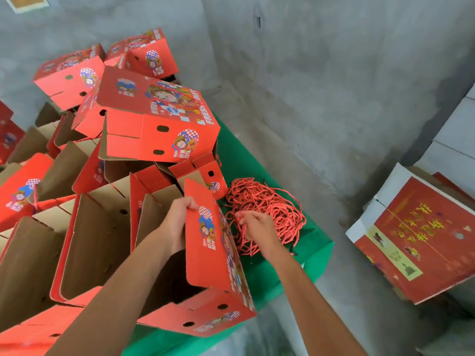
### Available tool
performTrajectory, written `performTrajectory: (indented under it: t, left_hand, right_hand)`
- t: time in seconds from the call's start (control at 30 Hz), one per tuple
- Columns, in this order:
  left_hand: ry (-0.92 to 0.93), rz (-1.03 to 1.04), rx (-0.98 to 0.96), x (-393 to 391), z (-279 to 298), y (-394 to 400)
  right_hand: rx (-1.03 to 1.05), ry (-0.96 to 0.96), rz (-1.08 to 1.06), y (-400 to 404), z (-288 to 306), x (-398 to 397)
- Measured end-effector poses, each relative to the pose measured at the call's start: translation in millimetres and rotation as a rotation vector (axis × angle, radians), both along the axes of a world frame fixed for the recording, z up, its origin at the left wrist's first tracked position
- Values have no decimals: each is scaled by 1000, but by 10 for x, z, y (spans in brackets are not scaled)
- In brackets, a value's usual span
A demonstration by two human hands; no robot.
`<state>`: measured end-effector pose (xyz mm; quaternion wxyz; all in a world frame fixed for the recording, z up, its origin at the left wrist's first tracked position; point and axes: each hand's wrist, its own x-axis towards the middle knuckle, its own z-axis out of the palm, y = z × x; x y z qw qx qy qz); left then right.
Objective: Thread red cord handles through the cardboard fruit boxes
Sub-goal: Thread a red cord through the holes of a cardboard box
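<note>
Red cardboard everywhere, basically. The landmark to go by is the green table (317,255), and the box being worked on (205,253) sits at its near edge, tipped open with the brown inside facing the person. Left hand (177,222) grips the top edge of that box's upright side flap, thumb on the printed face and fingers curled over the rim, probably to keep the panel steady and the holes reachable while the cord goes in. Right hand (253,223) is down in the tangle of red cord handles (264,214), which lies on the table just right of the box; the fingertips look pinched on a strand or two, likely teasing one cord free of the knotty heap. Keeping the cords right beside the box makes sense, since it's a short reach. No cord is in this box yet as far as can be seen; the punched holes (222,307) along the lower flap look empty. Farther back on the table there's a heap of more boxes (154,116), some folded and some flat. Off the table to the right, a white-edged red carton (421,240) leans on the concrete floor (334,140).
</note>
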<state>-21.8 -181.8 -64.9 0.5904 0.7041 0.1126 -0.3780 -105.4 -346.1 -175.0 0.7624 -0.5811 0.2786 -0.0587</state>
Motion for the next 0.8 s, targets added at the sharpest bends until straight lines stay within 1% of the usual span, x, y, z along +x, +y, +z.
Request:
performTrajectory:
  t: [0.07,0.17,0.23,0.3,0.5,0.73,0.8]
  left_hand:
    - [2,12,19,33,-59,80]
    - [16,13,6,77,-120,210]
    - [19,13,-11,91,-140,271]
    - [31,4,-22,89,-146,301]
    - [19,-9,-2,61,-135,300]
    - [23,-20,-3,60,-100,314]
    - [17,-38,5,41,-75,314]
  right_hand:
    - [-25,-22,16,6,-53,25]
    - [-195,-85,34,45,-114,56]
    - [-226,-103,65,72,-110,80]
    - [-251,-113,108,96,-91,111]
    - [-500,-120,250,77,-37,172]
    - [-689,-230,410,-23,130,214]
    - [-782,-261,467,-41,200,253]
